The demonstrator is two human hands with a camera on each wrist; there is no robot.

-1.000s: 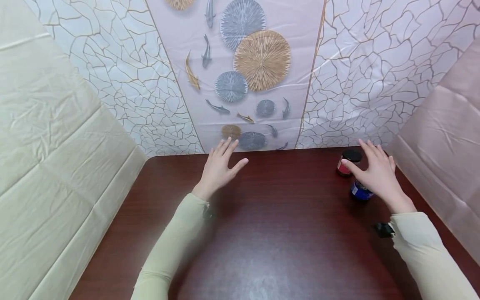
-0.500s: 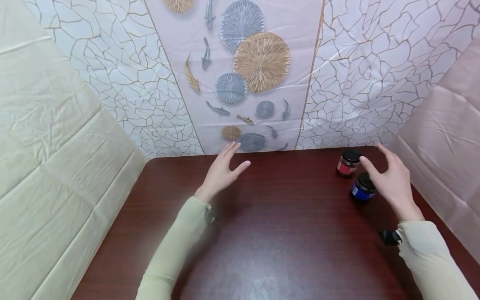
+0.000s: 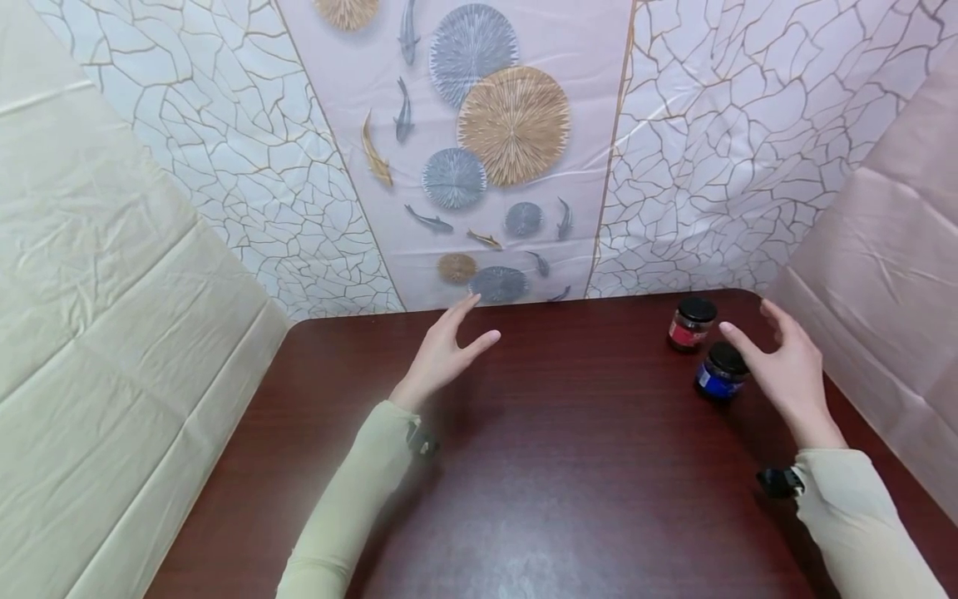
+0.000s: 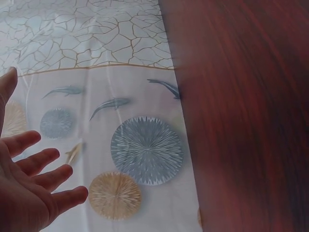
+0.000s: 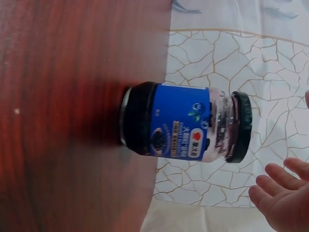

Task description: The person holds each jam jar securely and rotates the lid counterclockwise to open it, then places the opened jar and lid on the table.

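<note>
Two glass jars with black lids stand upright at the table's back right. The jar with a blue label (image 3: 721, 373) is nearer, and the jar with a red label (image 3: 689, 325) sits just behind it, to the left. My right hand (image 3: 792, 371) hovers beside the blue-labelled jar, thumb apart from the fingers, holding nothing. In the right wrist view that blue jar (image 5: 183, 122) shows fruit printed on its label, with the fingertips near its lid. Over the back middle of the table my left hand (image 3: 441, 353) is held up with fingers spread and nothing in it.
The dark red wooden table (image 3: 539, 466) meets a patterned cloth backdrop (image 3: 516, 125) along its back edge. Cream cloth (image 3: 135, 333) rises on the left and a pinkish cloth wall (image 3: 891, 258) on the right, close to the right hand.
My right hand has moved right, off from in front of the jars, uncovering the blue-labelled one. My left hand has dipped slightly and turned a little. Both jars have stayed put.
</note>
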